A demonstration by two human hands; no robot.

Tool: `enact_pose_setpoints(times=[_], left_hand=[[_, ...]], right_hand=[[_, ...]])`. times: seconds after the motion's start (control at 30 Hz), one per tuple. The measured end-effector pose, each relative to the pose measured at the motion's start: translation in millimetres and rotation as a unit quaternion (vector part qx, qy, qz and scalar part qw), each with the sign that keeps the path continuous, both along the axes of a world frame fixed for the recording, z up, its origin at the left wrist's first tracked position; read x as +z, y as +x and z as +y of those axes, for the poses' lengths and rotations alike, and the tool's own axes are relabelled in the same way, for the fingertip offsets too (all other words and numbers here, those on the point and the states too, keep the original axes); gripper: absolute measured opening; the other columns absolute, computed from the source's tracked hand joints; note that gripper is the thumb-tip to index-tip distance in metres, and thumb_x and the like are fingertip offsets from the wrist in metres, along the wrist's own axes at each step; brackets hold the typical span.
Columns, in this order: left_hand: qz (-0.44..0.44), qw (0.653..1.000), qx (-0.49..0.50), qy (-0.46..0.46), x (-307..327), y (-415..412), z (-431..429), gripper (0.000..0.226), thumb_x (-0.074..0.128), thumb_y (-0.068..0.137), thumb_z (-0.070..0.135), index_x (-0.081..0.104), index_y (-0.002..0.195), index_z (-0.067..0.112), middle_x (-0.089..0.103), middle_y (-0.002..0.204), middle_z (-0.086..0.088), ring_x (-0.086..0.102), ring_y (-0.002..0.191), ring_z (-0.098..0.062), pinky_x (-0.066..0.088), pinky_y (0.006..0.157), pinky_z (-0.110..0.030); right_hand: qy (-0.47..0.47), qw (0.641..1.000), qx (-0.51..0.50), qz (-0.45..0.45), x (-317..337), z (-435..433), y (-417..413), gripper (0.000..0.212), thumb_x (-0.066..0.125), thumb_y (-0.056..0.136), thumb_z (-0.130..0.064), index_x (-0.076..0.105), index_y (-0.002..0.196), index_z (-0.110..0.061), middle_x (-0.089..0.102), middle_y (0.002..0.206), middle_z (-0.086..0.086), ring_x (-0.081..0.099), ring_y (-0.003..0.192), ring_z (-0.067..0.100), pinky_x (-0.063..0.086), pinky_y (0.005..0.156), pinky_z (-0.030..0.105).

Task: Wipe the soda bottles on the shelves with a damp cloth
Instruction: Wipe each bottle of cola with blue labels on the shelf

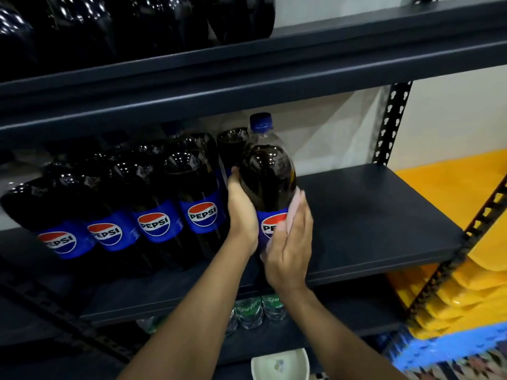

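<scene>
Steadying the Pepsi bottle, the left hand gripped its left side, prob. so it wouldn't turn or tip under the wipe. Right hand lay flat, fingers straight, pressing the pink cloth onto the label side. Bottle was upright at the right end of the row of other bottles on the middle shelf, w/ bare shelf beside it giving room to reach round; base hidden, so can't tell if it was lifted
</scene>
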State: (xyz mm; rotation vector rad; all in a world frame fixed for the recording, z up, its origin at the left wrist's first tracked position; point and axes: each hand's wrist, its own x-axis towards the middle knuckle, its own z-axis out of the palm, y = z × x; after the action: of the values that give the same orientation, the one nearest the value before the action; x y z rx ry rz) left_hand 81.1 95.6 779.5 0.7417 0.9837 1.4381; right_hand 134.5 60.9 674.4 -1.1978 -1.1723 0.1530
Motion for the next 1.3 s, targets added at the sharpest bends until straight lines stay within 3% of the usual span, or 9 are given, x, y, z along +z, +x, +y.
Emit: enact_pose_setpoints(times=[0.17,0.27,0.47,0.57,0.67,0.77,0.87,1.0,1.3], left_hand=[[0.006,0.999,0.037,0.004,1,1,0,0.049,0.041,0.108,0.054,0.067,0.137,0.023,0.077,0.125,-0.002,0.070,0.119,-0.023,0.052,0.111,-0.045],[0.008,0.999,0.045,0.016,-2,-1,2,0.048,0.042,0.108,0.053,0.066,0.138,0.024,0.074,0.132,-0.002,0.067,0.124,-0.023,0.048,0.115,-0.046],[0.023,0.997,-0.062,0.040,-1,-5,3,0.057,0.029,0.112,0.045,0.071,0.127,0.010,0.080,0.115,-0.008,0.076,0.108,-0.021,0.062,0.088,-0.031],[0.047,0.993,-0.091,0.059,-2,-10,6,0.053,0.025,0.115,0.037,0.073,0.118,0.014,0.081,0.108,-0.005,0.078,0.099,-0.015,0.062,0.078,-0.025],[0.115,0.991,-0.061,0.038,-2,-21,8,0.051,0.036,0.113,0.046,0.081,0.103,0.022,0.082,0.104,-0.007,0.077,0.100,-0.023,0.061,0.091,-0.038],[0.146,0.987,-0.056,0.045,-4,-24,-2,0.056,0.034,0.109,0.062,0.078,0.113,0.027,0.080,0.115,0.000,0.074,0.114,-0.018,0.052,0.111,-0.044],[0.145,0.977,-0.108,0.113,-7,-16,-21,0.064,0.034,0.103,0.072,0.065,0.136,0.027,0.074,0.131,0.009,0.067,0.125,-0.005,0.054,0.106,-0.032],[0.176,0.972,-0.079,0.132,-18,-13,-21,0.099,0.054,0.075,0.096,0.058,0.148,0.029,0.066,0.143,0.012,0.059,0.134,-0.004,0.043,0.118,-0.042],[0.125,0.981,-0.097,0.108,-23,-16,-14,0.106,0.061,0.076,0.093,0.054,0.150,0.018,0.068,0.141,-0.007,0.066,0.129,-0.028,0.048,0.114,-0.055]], right_hand=[[-0.087,0.985,0.075,0.131,-29,-18,4,0.044,0.024,0.105,-0.050,0.021,0.145,-0.069,0.033,0.142,-0.048,0.039,0.138,-0.008,0.040,0.109,0.024],[-0.108,0.975,0.101,0.166,-22,-18,5,0.042,0.027,0.105,-0.050,0.026,0.140,-0.073,0.039,0.143,-0.038,0.042,0.137,-0.006,0.041,0.112,0.026],[-0.017,0.987,0.102,0.127,70,-2,13,0.038,0.028,0.112,-0.037,0.030,0.145,-0.056,0.044,0.147,-0.020,0.038,0.138,-0.010,0.030,0.106,0.005],[-0.013,0.987,0.132,0.093,128,8,23,0.032,0.033,0.112,-0.034,0.056,0.131,-0.046,0.056,0.125,-0.019,0.052,0.117,-0.012,0.039,0.097,0.011],[-0.062,0.985,0.152,0.049,161,16,33,0.037,0.039,0.109,-0.039,0.064,0.092,-0.020,0.067,0.089,-0.005,0.062,0.085,0.005,0.049,0.078,0.032],[-0.061,0.982,0.173,0.033,163,19,39,0.040,0.042,0.108,-0.039,0.060,0.078,-0.021,0.064,0.073,-0.004,0.060,0.072,0.007,0.047,0.069,0.036],[0.025,0.991,0.128,0.007,134,17,32,0.029,0.036,0.106,-0.035,0.064,0.112,-0.033,0.065,0.106,-0.019,0.059,0.102,0.002,0.045,0.088,0.027],[0.067,0.996,0.042,-0.043,62,11,16,0.058,0.030,0.107,-0.030,0.022,0.162,-0.013,0.028,0.165,-0.002,0.026,0.153,0.011,0.027,0.122,0.030],[-0.085,0.988,0.125,0.008,-39,-21,26,0.057,0.027,0.105,-0.051,0.007,0.158,-0.055,0.023,0.163,-0.020,0.028,0.152,0.010,0.036,0.119,0.053]])
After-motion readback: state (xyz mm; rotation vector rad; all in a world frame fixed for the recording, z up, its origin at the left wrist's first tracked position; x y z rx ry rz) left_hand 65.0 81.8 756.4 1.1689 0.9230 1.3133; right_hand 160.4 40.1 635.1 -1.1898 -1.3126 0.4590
